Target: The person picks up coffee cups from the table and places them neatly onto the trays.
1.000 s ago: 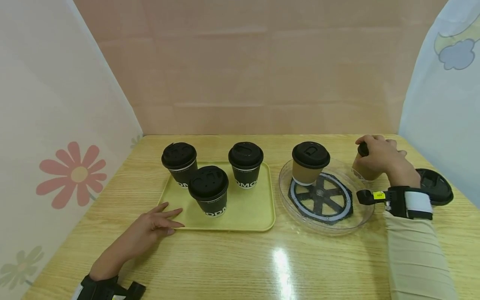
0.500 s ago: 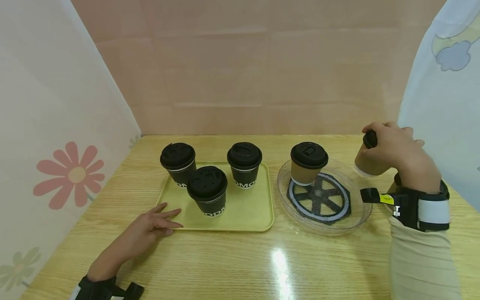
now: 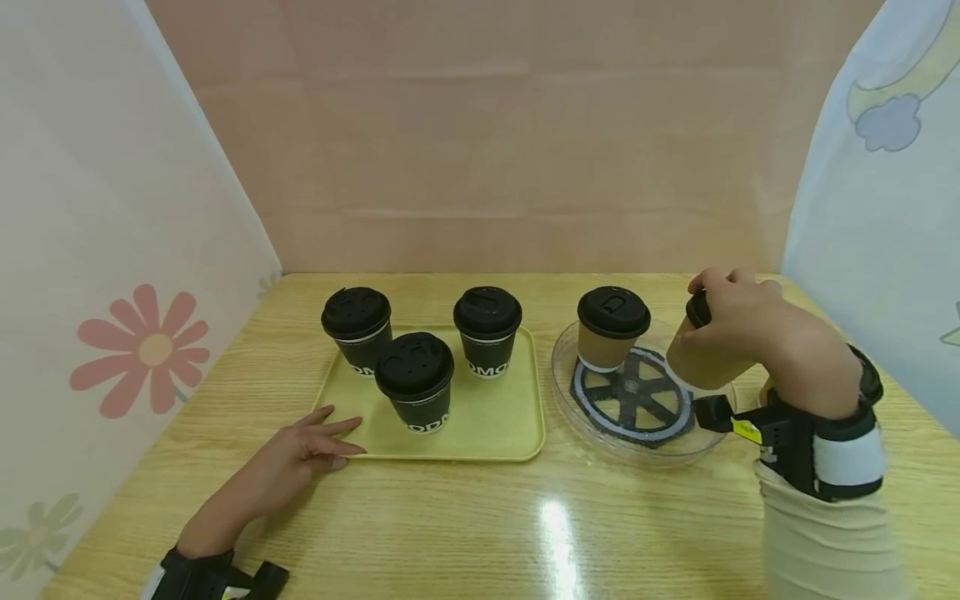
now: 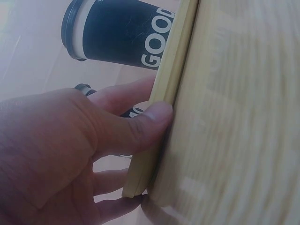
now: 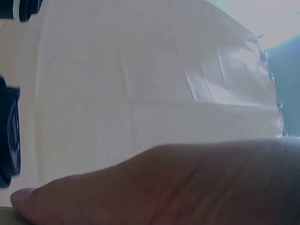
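Note:
My right hand (image 3: 750, 321) grips a brown paper coffee cup with a black lid (image 3: 701, 358), tilted and raised over the right rim of a clear round dish (image 3: 705, 446). Inside this dish lies a dark spoked wheel-like insert (image 3: 633, 400), and another lidded brown cup (image 3: 606, 343) stands at its back left. With fingers spread, my left hand (image 3: 300, 454) rests at the front left corner of a yellow tray (image 3: 491, 433); its thumb (image 4: 157, 115) touches the tray's outer edge. On the tray are black lidded cups (image 3: 420, 400), (image 3: 489, 342) and a black cup (image 3: 360, 337) at the back left.
Partly behind my right wrist, another black-lidded cup (image 3: 866, 375) is visible at the right. The wooden table (image 3: 420, 525) reaches back to a beige sheet (image 3: 450, 150). Patterned white sheets (image 3: 150, 250) close off both sides.
My right hand lifts the brown cup, first rightward and up, then left toward the dish, and the cup is more tilted. My left hand and the tray stay put.

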`<state>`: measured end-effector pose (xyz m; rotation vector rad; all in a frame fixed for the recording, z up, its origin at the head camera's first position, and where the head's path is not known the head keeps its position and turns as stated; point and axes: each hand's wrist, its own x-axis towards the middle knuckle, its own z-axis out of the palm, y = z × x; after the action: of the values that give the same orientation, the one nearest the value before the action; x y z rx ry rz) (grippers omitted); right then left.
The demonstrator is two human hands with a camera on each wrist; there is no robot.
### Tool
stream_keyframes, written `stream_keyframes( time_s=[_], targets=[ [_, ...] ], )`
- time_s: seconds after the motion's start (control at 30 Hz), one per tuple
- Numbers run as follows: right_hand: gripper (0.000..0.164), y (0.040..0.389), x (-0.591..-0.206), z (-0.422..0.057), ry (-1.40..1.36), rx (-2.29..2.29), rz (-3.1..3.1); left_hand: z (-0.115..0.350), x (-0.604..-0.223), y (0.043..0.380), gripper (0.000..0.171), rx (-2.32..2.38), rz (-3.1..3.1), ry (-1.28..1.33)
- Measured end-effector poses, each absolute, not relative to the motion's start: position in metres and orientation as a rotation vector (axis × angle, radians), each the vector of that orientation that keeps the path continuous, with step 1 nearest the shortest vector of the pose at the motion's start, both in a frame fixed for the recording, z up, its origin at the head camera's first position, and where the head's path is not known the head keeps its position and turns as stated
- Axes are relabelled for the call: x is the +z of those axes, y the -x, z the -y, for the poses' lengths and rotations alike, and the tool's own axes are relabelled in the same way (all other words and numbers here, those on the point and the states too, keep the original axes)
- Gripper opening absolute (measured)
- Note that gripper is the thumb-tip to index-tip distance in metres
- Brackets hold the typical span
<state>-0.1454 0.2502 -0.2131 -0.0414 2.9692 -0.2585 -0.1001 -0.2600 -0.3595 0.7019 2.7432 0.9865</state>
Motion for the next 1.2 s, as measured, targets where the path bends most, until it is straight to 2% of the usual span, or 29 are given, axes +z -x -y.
stream_keyframes(
  time_s=[0.27,0.37,0.5,0.6,0.73,0.93,1.2],
  targets=[
    [0.062,0.132,-0.215,-0.205,0.007,-0.261,-2.928,0.261,-0.361,0.101,0.023,0.978,-2.752,-0.696],
    [0.068,0.130,-0.216,-0.191,0.006,-0.236,-2.898,0.261,-0.361,0.101,0.023,0.984,-2.755,-0.700],
    [0.086,0.129,-0.219,-0.177,-0.007,-0.207,-2.853,0.261,-0.361,0.101,0.024,0.993,-2.753,-0.699],
    [0.089,0.129,-0.223,-0.169,-0.033,-0.190,-2.832,0.261,-0.361,0.101,0.024,0.994,-2.750,-0.693],
    [0.081,0.128,-0.229,-0.159,-0.068,-0.146,-2.836,0.261,-0.361,0.101,0.024,0.996,-2.747,-0.698],
    [0.087,0.131,-0.238,-0.145,-0.112,-0.099,-2.834,0.261,-0.361,0.101,0.024,1.000,-2.749,-0.703],
    [0.077,0.133,-0.245,-0.137,-0.156,-0.064,-2.848,0.261,-0.361,0.101,0.024,1.000,-2.748,-0.699]
  ],
)
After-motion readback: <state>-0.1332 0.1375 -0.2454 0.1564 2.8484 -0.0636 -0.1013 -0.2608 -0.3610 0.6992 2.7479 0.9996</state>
